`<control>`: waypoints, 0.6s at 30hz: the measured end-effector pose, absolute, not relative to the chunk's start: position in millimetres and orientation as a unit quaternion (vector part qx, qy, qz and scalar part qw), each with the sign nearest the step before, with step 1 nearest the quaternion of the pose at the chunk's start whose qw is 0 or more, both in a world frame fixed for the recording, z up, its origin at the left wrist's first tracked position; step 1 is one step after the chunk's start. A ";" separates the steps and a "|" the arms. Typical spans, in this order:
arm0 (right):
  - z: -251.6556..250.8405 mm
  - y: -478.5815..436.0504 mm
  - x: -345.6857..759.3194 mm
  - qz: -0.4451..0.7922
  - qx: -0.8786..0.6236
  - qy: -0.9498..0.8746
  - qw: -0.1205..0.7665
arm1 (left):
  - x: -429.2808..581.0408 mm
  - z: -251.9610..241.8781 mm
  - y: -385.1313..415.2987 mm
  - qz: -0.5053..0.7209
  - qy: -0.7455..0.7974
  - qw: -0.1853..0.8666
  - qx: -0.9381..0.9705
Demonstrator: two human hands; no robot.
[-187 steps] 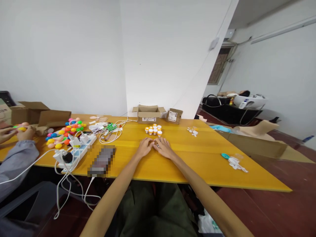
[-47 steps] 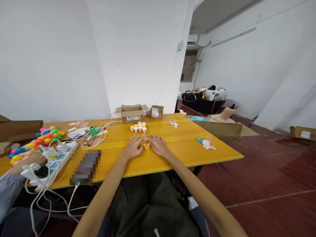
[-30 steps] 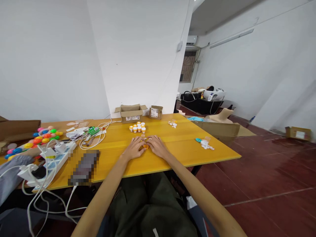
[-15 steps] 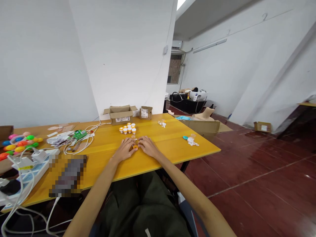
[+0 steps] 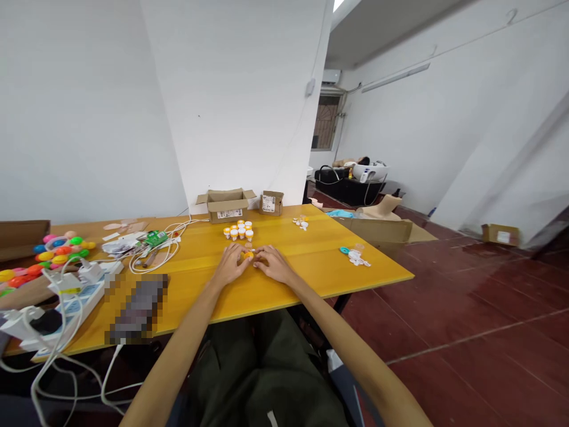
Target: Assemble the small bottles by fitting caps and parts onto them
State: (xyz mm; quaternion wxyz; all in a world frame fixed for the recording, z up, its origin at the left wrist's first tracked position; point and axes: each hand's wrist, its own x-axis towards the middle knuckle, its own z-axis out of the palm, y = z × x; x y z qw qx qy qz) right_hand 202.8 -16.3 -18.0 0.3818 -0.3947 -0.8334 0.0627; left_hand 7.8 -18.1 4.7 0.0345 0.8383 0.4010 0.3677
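Orange piece (image 5: 248, 255), small and round, sits between the two hands at the tabletop (image 5: 324, 255), well back from its near edge and just short of the white-and-orange pots (image 5: 239, 230). From my end of the head camera, I see the left hand (image 5: 230, 265) with fingers arched and thumb reaching toward the piece, and the right hand (image 5: 273, 264) curled in from the other side, fingertips close to it. Both are bent rather than spread flat, a little apart; whether either one truly pinches the piece, or only rests beside it, I cannot tell at this size.

I judge it to be light, stiff plastic — likely smooth enough to skid if pushed from one side only. I would take hold by the rim, thumb against one side and forefinger against the other, pressing gently in case a thin wall cracks. A pale disc (image 5: 249, 245) lies just behind it, toward the far edge.

Along that far edge stand an open box (image 5: 226, 207) and a smaller box (image 5: 271, 203). Toward the near right corner lie a teal ring (image 5: 344, 250) and white bits (image 5: 357, 257); by the far right corner, small parts (image 5: 303, 225). Left along the near edge — a power strip (image 5: 89, 293) and a blurred dark phone (image 5: 138, 309).
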 end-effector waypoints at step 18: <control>-18.1 -14.2 204.5 0.092 -0.383 -0.818 0.419 | 9.8 1.2 -20.9 0.362 0.404 0.054 0.838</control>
